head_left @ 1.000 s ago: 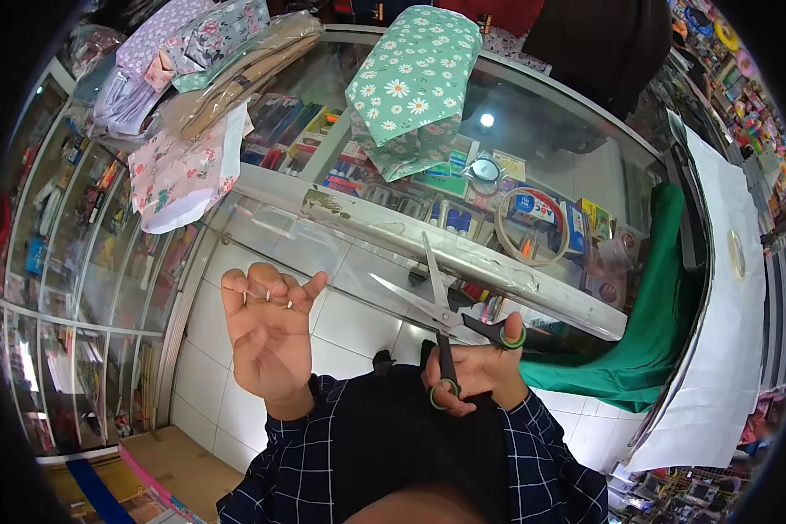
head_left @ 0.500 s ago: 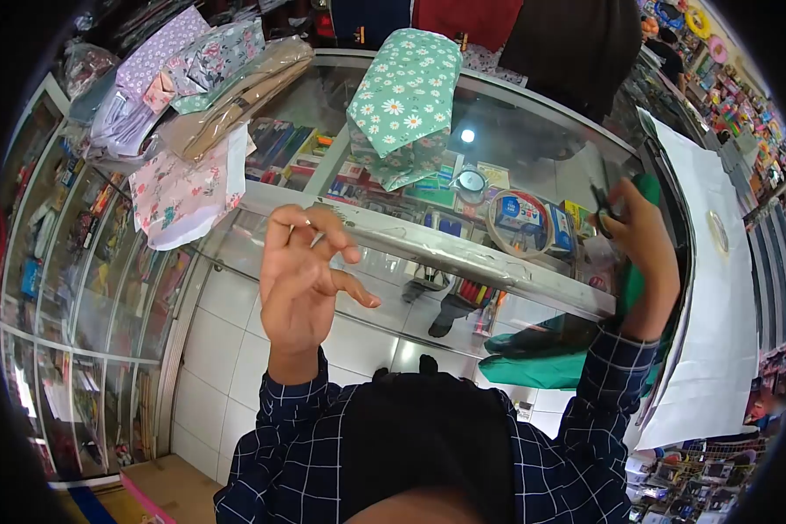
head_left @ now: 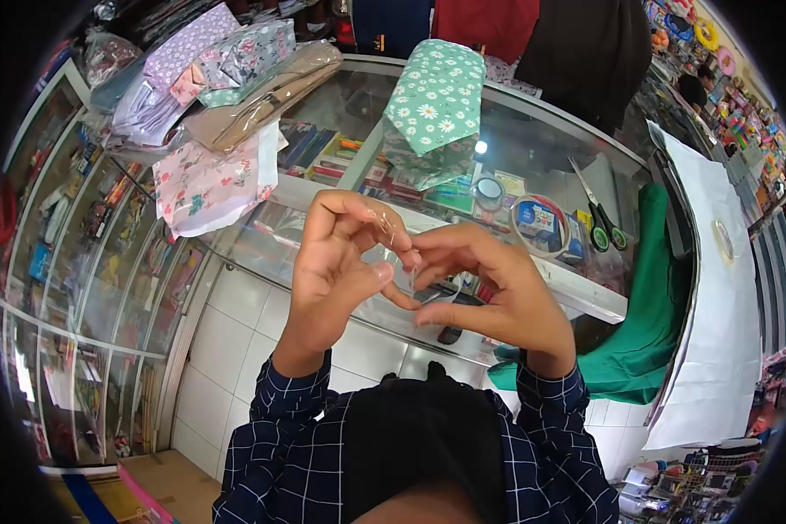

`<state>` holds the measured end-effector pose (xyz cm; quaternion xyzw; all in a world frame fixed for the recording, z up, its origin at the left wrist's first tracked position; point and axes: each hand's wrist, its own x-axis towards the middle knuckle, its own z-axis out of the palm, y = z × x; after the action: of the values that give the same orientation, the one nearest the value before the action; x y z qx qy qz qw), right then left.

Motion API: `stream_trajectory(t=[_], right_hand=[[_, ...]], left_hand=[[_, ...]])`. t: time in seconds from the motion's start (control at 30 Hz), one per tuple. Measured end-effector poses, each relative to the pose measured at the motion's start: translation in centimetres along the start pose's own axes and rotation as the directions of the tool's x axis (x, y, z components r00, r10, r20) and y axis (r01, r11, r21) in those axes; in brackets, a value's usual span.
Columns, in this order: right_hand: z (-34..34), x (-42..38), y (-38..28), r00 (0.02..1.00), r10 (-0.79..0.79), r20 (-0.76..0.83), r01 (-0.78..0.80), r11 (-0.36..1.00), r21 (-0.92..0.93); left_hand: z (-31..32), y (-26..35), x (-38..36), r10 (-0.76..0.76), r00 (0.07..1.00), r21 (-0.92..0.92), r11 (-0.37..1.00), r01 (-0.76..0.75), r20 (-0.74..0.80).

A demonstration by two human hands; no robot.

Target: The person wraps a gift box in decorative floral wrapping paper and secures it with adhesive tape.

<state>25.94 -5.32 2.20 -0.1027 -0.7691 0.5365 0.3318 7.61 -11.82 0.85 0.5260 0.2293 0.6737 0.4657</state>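
Observation:
My left hand [head_left: 332, 271] and my right hand [head_left: 502, 288] meet in front of me, above the front edge of the counter. Clear, shiny tape [head_left: 389, 225] clings around the fingertips of my left hand. My right fingers pinch toward the same tape, their tips close against the left ones. Scissors [head_left: 596, 214] with black and green handles lie on the glass to the right, blades pointing away. Beyond my hands a package [head_left: 432, 100] in green daisy-print paper rests on the glass, its reflection below it.
The glass counter [head_left: 533, 131] has a metal front rail. Tape rolls [head_left: 540, 225] lie near the scissors. On the left are floral paper [head_left: 214, 183] and wrapped packages [head_left: 262, 96]. Green cloth [head_left: 646, 288] hangs at right beside large white sheets [head_left: 707, 288]. A glass cabinet [head_left: 87, 288] stands left.
The scissors have left my right hand and now lie on the glass. My right hand has moved left to meet my left hand at the tape. The view has shifted slightly.

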Motion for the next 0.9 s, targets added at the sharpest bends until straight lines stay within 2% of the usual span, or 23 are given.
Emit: stream_trajectory(t=[0.03, 0.23, 0.3, 0.4, 0.47, 0.5, 0.6, 0.7, 0.73, 0.83, 0.9], right_hand=[[0.4, -0.2, 0.4, 0.999, 0.050, 0.003, -0.050, 0.995, 0.089], [2.0, -0.6, 1.4, 0.999, 0.048, -0.011, -0.046, 0.992, 0.116], [2.8, -0.8, 0.8, 0.988, 0.146, -0.048, -0.134, 0.972, 0.195], [3.2, -0.9, 0.5, 0.971, 0.222, -0.091, -0.196, 0.953, 0.232], [3.1, -0.9, 0.1, 0.948, 0.283, -0.147, -0.246, 0.943, 0.226], [3.0, -0.9, 0.5, 0.947, 0.268, -0.179, -0.234, 0.953, 0.191], [2.7, -1.1, 1.5, 0.934, 0.200, -0.297, -0.170, 0.978, 0.123], [1.7, -1.7, 1.2, 0.926, 0.218, -0.307, -0.183, 0.973, 0.137], [1.4, -1.7, 0.9, 0.914, 0.224, -0.338, -0.176, 0.970, 0.168], [0.2, -1.9, 0.7, 0.903, 0.177, -0.392, -0.140, 0.983, 0.122], [-0.6, -2.0, 0.8, 0.900, 0.117, -0.420, -0.096, 0.993, 0.072]], left_hand=[[-0.1, 0.2, -0.2, 0.010, 1.000, 0.026, 1.000, -0.010, -0.007], [-1.2, 1.4, -0.9, 0.070, 0.997, 0.178, 0.982, -0.061, -0.043], [-1.8, 1.6, -0.9, 0.108, 0.993, 0.276, 0.956, -0.094, -0.037], [-2.4, 2.1, -0.2, 0.043, 0.999, 0.327, 0.944, -0.035, -0.017], [-1.9, 2.8, 0.3, -0.088, 0.996, 0.394, 0.914, 0.092, -0.030], [-1.6, 3.1, 0.6, -0.153, 0.988, 0.426, 0.892, 0.154, -0.036], [-1.2, 3.0, 1.9, -0.198, 0.980, 0.470, 0.862, 0.188, -0.029], [-0.9, 2.7, 4.0, 0.059, 0.990, 0.800, 0.585, -0.136, 0.126], [-0.9, 2.6, 4.6, 0.100, 0.990, 0.828, 0.545, -0.137, 0.097], [-1.7, 1.6, 6.9, 0.220, 0.932, 0.806, 0.470, -0.360, 0.287], [-1.6, 2.0, 8.7, 0.254, 0.899, 0.842, 0.328, -0.428, 0.358]])
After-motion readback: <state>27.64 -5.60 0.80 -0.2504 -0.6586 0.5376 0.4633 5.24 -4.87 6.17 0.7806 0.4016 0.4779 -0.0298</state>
